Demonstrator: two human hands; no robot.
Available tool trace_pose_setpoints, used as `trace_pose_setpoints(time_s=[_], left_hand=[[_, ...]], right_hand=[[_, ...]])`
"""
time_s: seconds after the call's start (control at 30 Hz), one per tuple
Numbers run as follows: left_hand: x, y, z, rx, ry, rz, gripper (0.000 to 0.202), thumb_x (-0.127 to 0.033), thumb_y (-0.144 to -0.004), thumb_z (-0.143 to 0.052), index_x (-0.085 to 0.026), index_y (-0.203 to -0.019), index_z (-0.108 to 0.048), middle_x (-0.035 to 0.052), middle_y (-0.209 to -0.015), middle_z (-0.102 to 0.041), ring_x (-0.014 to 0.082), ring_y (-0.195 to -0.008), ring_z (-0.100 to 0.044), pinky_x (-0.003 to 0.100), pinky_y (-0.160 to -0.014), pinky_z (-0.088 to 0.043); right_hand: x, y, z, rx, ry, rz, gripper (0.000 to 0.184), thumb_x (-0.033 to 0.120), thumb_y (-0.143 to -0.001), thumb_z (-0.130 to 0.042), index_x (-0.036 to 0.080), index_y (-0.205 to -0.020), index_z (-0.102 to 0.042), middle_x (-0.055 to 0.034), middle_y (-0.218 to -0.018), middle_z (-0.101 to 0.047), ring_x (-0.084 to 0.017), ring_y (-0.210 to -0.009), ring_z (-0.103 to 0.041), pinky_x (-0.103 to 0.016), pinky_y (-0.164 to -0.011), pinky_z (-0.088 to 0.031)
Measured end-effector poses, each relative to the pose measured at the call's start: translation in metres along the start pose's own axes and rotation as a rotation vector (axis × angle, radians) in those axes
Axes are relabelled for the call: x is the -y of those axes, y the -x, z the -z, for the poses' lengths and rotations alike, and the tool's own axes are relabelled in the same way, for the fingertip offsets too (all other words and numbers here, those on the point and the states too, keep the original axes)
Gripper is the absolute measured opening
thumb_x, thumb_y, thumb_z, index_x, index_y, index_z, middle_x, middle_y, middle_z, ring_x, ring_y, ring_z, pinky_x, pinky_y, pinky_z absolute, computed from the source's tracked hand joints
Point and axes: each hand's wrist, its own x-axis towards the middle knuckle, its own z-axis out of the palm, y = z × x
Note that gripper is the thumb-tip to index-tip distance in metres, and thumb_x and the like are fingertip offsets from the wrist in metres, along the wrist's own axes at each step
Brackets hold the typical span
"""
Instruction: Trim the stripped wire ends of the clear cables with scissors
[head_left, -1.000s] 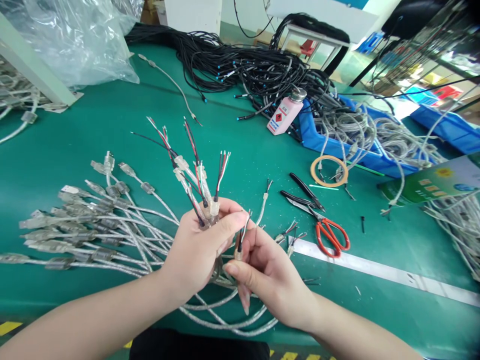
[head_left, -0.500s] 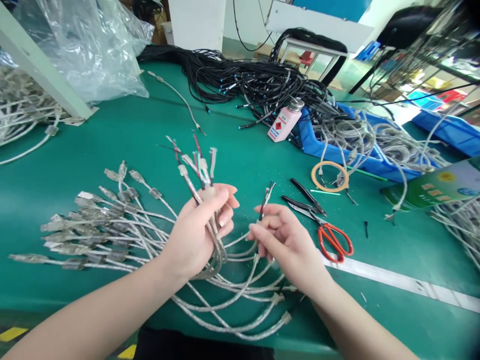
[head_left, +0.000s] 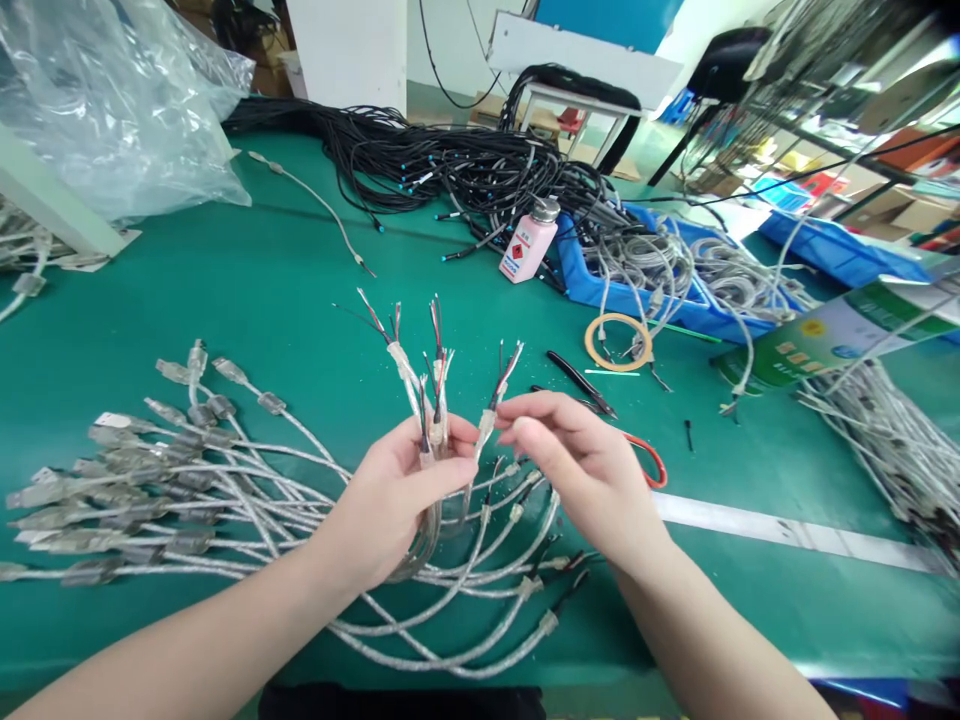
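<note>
My left hand (head_left: 409,480) is closed around a small bundle of silvery shielded cables (head_left: 405,375). Their stripped ends point up, with thin red, black and white wires fanned out. Just right of the bundle, a single cable end (head_left: 487,425) stands upright between both hands. The curled fingertips of my right hand (head_left: 574,460) touch its clear sleeve; the exact grip is partly hidden. Below the hands, more loose cable ends (head_left: 529,588) lie on the green table (head_left: 285,270). The cables' USB plugs (head_left: 112,460) are spread out at the left.
Red-handled scissors (head_left: 651,460) and black-handled pliers (head_left: 581,382) lie beside my right hand, partly covered by it. Behind are a tape ring (head_left: 619,342), a pink bottle (head_left: 529,242), blue bins (head_left: 577,270) of cables and a black cable heap (head_left: 420,150). A plastic bag (head_left: 120,110) sits back left.
My right hand has brought the single cable end left and upward, close to the left-hand bundle. The bundled ends are turned and spread wider. The whole view has shifted right.
</note>
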Motion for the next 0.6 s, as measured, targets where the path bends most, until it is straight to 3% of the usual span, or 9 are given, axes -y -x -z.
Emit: trace_pose_setpoints(time_s=[0.1, 0.2, 0.33, 0.43, 0.5, 0.6], left_hand=[[0.003, 0.000, 0.000, 0.015, -0.041, 0.008, 0.014, -0.016, -0.071, -0.079, -0.019, -0.081, -0.069, -0.0032, -0.076, -0.062, 0.0090, -0.071, -0.054, 0.022, -0.068, -0.041], [0.005, 0.001, -0.001, 0.026, -0.061, 0.013, 0.014, -0.018, -0.073, -0.079, -0.018, -0.080, -0.067, -0.0031, -0.073, -0.061, 0.0094, -0.069, -0.054, 0.023, -0.067, -0.042], [0.003, 0.002, -0.002, 0.037, -0.047, 0.000, 0.013, -0.019, -0.074, -0.076, -0.018, -0.079, -0.065, -0.0035, -0.065, -0.058, 0.0091, -0.062, -0.053, 0.022, -0.061, -0.042], [-0.003, 0.002, -0.002, 0.021, 0.053, 0.032, 0.011, -0.024, -0.078, -0.070, -0.018, -0.076, -0.062, -0.0086, -0.046, -0.041, 0.0053, -0.041, -0.033, 0.019, -0.043, -0.027], [-0.008, 0.002, -0.001, 0.038, 0.083, 0.041, 0.010, -0.026, -0.078, -0.070, -0.018, -0.076, -0.064, -0.0108, -0.039, -0.034, 0.0038, -0.037, -0.021, 0.019, -0.040, -0.018], [-0.012, 0.002, 0.001, 0.112, 0.058, 0.030, 0.008, -0.025, -0.078, -0.071, -0.017, -0.077, -0.070, -0.0071, -0.041, -0.045, 0.0031, -0.037, -0.025, 0.020, -0.040, -0.017]], right_hand=[[-0.003, 0.002, -0.008, 0.048, -0.321, -0.162, 0.016, 0.034, -0.085, -0.073, 0.022, -0.094, -0.066, -0.0002, -0.086, -0.068, -0.011, -0.073, -0.061, -0.023, -0.066, -0.051], [-0.008, 0.003, -0.011, 0.077, -0.481, -0.255, 0.021, 0.033, -0.082, -0.077, 0.021, -0.094, -0.065, 0.0012, -0.082, -0.065, -0.008, -0.067, -0.056, -0.020, -0.057, -0.046], [-0.006, 0.006, -0.011, 0.096, -0.542, -0.303, 0.023, 0.033, -0.081, -0.078, 0.020, -0.093, -0.063, 0.0015, -0.077, -0.064, -0.007, -0.061, -0.053, -0.018, -0.052, -0.043], [-0.001, 0.009, -0.012, 0.132, -0.552, -0.327, 0.020, 0.034, -0.085, -0.073, 0.020, -0.093, -0.062, -0.0006, -0.079, -0.067, -0.007, -0.060, -0.054, -0.017, -0.049, -0.042], [0.003, 0.012, -0.014, 0.188, -0.541, -0.344, 0.019, 0.034, -0.087, -0.071, 0.019, -0.094, -0.062, -0.0020, -0.080, -0.068, -0.008, -0.059, -0.055, -0.018, -0.049, -0.043], [0.006, 0.015, -0.017, 0.262, -0.524, -0.365, 0.020, 0.035, -0.087, -0.070, 0.018, -0.095, -0.062, -0.0017, -0.077, -0.067, -0.008, -0.057, -0.055, -0.019, -0.049, -0.044]])
